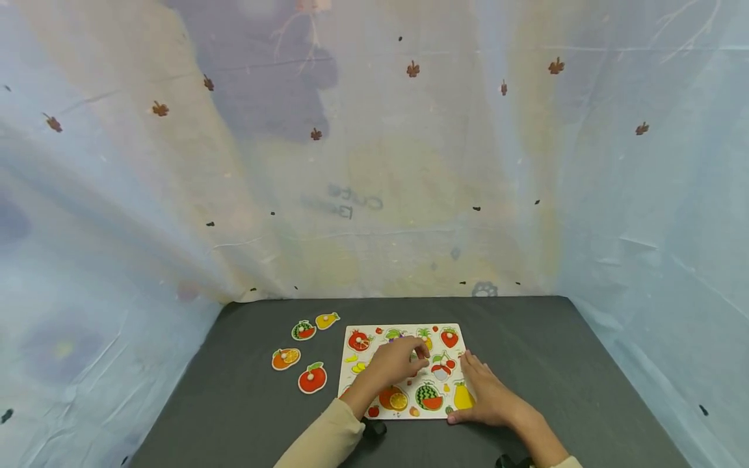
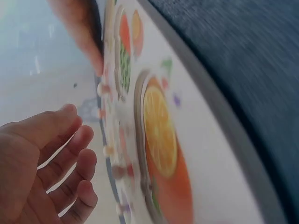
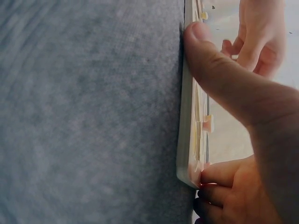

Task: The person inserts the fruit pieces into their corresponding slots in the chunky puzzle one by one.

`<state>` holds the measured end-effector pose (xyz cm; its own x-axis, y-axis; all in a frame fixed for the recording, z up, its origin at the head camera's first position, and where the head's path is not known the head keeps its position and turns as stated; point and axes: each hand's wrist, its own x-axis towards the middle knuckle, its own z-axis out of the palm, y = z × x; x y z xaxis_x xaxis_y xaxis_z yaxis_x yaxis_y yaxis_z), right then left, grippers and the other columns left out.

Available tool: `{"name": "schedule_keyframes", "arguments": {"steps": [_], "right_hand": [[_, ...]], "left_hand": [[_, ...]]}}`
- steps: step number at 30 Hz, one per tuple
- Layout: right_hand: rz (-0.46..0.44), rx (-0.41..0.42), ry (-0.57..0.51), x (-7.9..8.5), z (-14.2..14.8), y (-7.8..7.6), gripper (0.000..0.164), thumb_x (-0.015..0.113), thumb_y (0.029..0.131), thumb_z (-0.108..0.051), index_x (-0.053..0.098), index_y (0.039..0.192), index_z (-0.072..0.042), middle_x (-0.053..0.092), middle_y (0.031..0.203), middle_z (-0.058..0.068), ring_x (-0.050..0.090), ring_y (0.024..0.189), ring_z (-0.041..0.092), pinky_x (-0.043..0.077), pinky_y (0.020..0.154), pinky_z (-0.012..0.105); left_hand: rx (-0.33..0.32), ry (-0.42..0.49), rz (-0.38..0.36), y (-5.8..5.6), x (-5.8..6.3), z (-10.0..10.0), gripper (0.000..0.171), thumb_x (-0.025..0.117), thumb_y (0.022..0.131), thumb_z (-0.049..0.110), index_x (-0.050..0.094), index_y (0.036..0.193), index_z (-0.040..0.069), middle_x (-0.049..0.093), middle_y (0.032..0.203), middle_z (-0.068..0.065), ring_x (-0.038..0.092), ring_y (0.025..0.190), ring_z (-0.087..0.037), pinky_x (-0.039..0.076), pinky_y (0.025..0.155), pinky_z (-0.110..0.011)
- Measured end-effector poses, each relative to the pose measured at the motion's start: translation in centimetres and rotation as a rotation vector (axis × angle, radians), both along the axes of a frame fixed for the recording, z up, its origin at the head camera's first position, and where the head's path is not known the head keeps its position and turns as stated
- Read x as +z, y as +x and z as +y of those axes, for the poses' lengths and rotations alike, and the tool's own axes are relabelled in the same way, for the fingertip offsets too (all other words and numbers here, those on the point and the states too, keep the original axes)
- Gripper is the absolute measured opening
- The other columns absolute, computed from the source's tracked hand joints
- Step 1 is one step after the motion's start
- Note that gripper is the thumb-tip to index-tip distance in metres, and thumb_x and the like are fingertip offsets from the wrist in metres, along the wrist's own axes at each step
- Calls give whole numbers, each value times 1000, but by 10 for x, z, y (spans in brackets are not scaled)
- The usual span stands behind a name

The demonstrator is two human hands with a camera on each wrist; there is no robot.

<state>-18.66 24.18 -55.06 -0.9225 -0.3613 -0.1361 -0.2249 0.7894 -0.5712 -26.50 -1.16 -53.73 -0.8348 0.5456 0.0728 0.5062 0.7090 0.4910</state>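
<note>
A white fruit knob puzzle board (image 1: pixel 404 412) lies flat on the dark table. My left hand (image 1: pixel 394 362) is raised over its middle, fingers loosely bent; in the left wrist view that hand (image 2: pixel 51 163) has nothing between thumb and fingers. At the board's near right corner, my right hand (image 1: pixel 491 396) holds the edges, thumb on the near side and fingers along the right side. The right wrist view shows its thumb (image 3: pixel 205 51) against the board's rim (image 3: pixel 185 135). Orange (image 1: pixel 393 398), watermelon (image 1: pixel 429 397) and pear (image 1: pixel 462 395) pictures line the board's near side.
Left of the board lie loose knobbed pieces: a pear (image 1: pixel 327 320), a watermelon (image 1: pixel 303 331), an orange (image 1: pixel 285 359) and a red fruit with a green leaf (image 1: pixel 313 378). A patterned curtain (image 1: pixel 374 162) hangs behind the dark tabletop (image 1: pixel 251 422) and along both its sides.
</note>
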Motion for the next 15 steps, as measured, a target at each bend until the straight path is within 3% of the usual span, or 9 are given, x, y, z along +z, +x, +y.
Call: {"name": "schedule_keyframes", "arguments": {"steps": [9,15], "right_hand": [[-1,-3,2,2,-2,0,139,95,73,-60,19,164,15,13,173,35,17,160,51,15,126,68],[0,4,4,1,-2,0,140,94,74,-60,18,164,15,13,173,35,17,161,51,14,126,68]], "left_hand": [[65,66,10,4,4,-36,8,77,102,35,73,107,30,69,100,18,58,79,-1,50,69,-26],[125,57,30,8,3,-68,11,78,101,35,72,109,29,69,101,17,56,77,-2,50,67,-27]]}}
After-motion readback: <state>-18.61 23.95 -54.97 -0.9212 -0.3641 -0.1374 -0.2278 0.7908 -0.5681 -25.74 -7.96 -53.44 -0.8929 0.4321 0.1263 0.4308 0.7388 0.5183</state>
